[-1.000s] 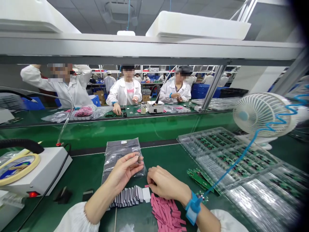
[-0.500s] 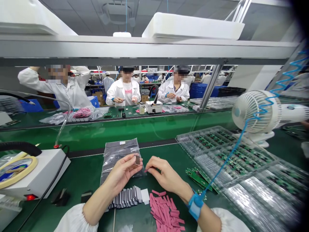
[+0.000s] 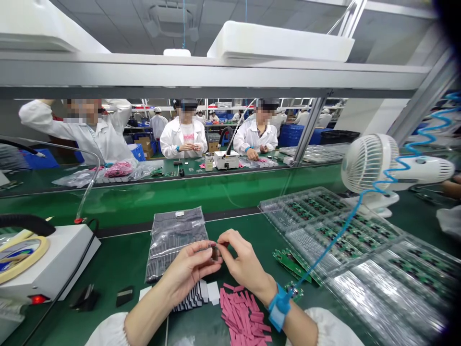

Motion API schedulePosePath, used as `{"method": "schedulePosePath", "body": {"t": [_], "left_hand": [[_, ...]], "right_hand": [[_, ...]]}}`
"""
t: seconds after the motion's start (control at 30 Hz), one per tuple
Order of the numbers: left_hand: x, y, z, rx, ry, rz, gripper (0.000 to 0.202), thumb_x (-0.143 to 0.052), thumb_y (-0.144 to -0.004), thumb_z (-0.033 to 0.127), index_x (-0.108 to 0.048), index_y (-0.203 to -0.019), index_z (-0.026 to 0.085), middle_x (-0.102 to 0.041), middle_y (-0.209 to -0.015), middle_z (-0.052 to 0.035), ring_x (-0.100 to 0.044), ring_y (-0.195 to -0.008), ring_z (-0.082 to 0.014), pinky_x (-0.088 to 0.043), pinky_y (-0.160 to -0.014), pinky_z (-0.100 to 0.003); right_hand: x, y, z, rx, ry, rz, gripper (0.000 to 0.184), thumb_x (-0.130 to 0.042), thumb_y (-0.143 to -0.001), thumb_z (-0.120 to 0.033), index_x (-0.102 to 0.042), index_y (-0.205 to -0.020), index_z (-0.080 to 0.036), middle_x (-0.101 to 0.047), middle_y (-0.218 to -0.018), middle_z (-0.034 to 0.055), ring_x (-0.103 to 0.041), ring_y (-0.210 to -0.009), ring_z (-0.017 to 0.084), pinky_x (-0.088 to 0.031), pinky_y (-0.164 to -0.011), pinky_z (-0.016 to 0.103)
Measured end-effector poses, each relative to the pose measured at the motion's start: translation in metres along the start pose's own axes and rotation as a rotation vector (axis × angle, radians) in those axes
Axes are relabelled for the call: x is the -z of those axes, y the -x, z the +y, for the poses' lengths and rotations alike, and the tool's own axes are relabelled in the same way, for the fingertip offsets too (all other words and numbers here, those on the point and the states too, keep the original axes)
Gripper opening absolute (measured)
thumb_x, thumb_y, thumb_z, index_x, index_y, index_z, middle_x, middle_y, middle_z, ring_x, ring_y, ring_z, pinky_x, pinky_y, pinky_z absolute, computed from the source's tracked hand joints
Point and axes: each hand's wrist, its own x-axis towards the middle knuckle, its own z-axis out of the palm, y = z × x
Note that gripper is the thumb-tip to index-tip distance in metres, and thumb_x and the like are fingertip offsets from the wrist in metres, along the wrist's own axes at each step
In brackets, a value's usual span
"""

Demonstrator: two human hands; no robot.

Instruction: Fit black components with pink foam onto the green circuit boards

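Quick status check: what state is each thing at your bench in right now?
Left hand, holding a small dark part
Right hand, fingertips at that part
Blue wrist strap, fastened on right wrist
Bag of grey strips, lying flat
Pink strips, loose heap
Circuit boards, packed in clear trays
Red lamp, lit
Fan, cannot tell if running

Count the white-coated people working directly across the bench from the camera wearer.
3: a person at left, arm raised; a person at centre, hands together; a person at right. More people stand farther back, some possibly hidden.
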Motion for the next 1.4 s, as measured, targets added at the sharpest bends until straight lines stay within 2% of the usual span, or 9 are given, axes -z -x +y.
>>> {"method": "schedulePosePath", "body": {"t": [0.33, 0.53, 0.73, 0.93, 1.03, 1.13, 1.27, 1.33, 1.4], "left_hand": [[0.0, 0.0, -0.001, -0.013, 0.012, 0.002, 0.014, -0.073, -0.083, 0.009, -0.074, -0.097, 0.009, -0.078, -0.093, -0.0142, -0.075, -0.081, -0.0183, -0.062, -0.081, -0.029], [0.001, 0.0, -0.003, -0.006, -0.01, -0.021, 0.018, -0.081, -0.078, 0.013, -0.076, -0.095, 0.01, -0.077, -0.088, -0.0102, -0.074, -0.079, -0.0183, -0.062, -0.08, -0.029], [0.001, 0.002, 0.0, 0.002, -0.057, -0.051, 0.021, -0.083, -0.076, 0.019, -0.077, -0.093, 0.008, -0.076, -0.087, -0.0126, -0.074, -0.082, -0.0201, -0.061, -0.08, -0.029], [0.001, 0.004, -0.002, 0.04, -0.081, -0.084, 0.023, -0.084, -0.075, 0.022, -0.077, -0.09, 0.006, -0.076, -0.086, -0.0138, -0.073, -0.077, -0.0195, -0.061, -0.077, -0.029], [0.0, 0.004, -0.004, 0.059, -0.059, -0.075, 0.018, -0.082, -0.077, 0.02, -0.077, -0.088, 0.007, -0.076, -0.087, -0.014, -0.074, -0.078, -0.0196, -0.061, -0.078, -0.028], [-0.002, 0.004, -0.004, 0.089, -0.007, -0.043, 0.012, -0.077, -0.082, 0.016, -0.077, -0.089, 0.007, -0.077, -0.088, -0.0161, -0.074, -0.078, -0.0204, -0.061, -0.078, -0.029], [-0.002, 0.004, 0.001, 0.073, 0.075, 0.029, 0.012, -0.071, -0.086, 0.014, -0.076, -0.092, 0.004, -0.077, -0.089, -0.0192, -0.075, -0.075, -0.0214, -0.062, -0.077, -0.029], [0.001, 0.006, 0.007, 0.04, 0.118, 0.073, 0.011, -0.069, -0.088, 0.013, -0.075, -0.092, 0.004, -0.077, -0.088, -0.0187, -0.076, -0.075, -0.021, -0.062, -0.078, -0.028], [0.006, 0.01, 0.013, 0.001, 0.164, 0.123, 0.011, -0.066, -0.09, 0.011, -0.074, -0.092, 0.005, -0.077, -0.086, -0.017, -0.076, -0.077, -0.02, -0.062, -0.08, -0.027]], "right_hand": [[0.0, 0.0, -0.002, -0.031, -0.007, 0.001, 0.018, -0.046, -0.093, -0.008, -0.049, -0.084, -0.023, -0.054, -0.081, 0.0023, -0.051, -0.077, 0.019, -0.041, -0.074, 0.034], [0.001, 0.0, -0.007, -0.105, -0.087, -0.025, 0.016, -0.048, -0.092, -0.013, -0.051, -0.08, -0.023, -0.055, -0.08, 0.0028, -0.052, -0.078, 0.02, -0.041, -0.075, 0.034], [0.001, -0.006, -0.001, -0.335, -0.307, -0.044, 0.009, -0.059, -0.086, -0.017, -0.052, -0.082, -0.022, -0.057, -0.077, -0.0005, -0.054, -0.073, 0.016, -0.045, -0.07, 0.03], [0.005, -0.01, 0.006, -0.535, -0.589, -0.141, 0.032, -0.077, -0.074, -0.038, -0.053, -0.085, -0.02, -0.059, -0.071, -0.0032, -0.057, -0.062, 0.012, -0.05, -0.063, 0.028], [0.007, -0.009, 0.005, -0.581, -0.645, -0.167, 0.032, -0.077, -0.073, -0.038, -0.054, -0.085, -0.019, -0.059, -0.072, -0.003, -0.058, -0.063, 0.012, -0.05, -0.063, 0.027], [0.008, -0.009, 0.007, -0.589, -0.626, -0.161, 0.026, -0.074, -0.074, -0.033, -0.056, -0.087, -0.019, -0.061, -0.078, -0.0006, -0.06, -0.069, 0.013, -0.051, -0.067, 0.028], [0.013, -0.011, 0.015, -0.568, -0.495, -0.17, 0.012, -0.063, -0.083, -0.028, -0.056, -0.087, -0.019, -0.06, -0.081, 0.0003, -0.058, -0.074, 0.014, -0.049, -0.071, 0.029], [0.016, -0.01, 0.014, -0.533, -0.413, -0.26, 0.005, -0.061, -0.083, -0.022, -0.057, -0.082, -0.019, -0.058, -0.075, -0.0012, -0.055, -0.068, 0.014, -0.047, -0.067, 0.028], [0.017, -0.007, 0.006, -0.468, -0.345, -0.408, 0.008, -0.068, -0.078, -0.017, -0.06, -0.077, -0.019, -0.058, -0.073, -0.0023, -0.054, -0.067, 0.014, -0.045, -0.067, 0.029]]}}
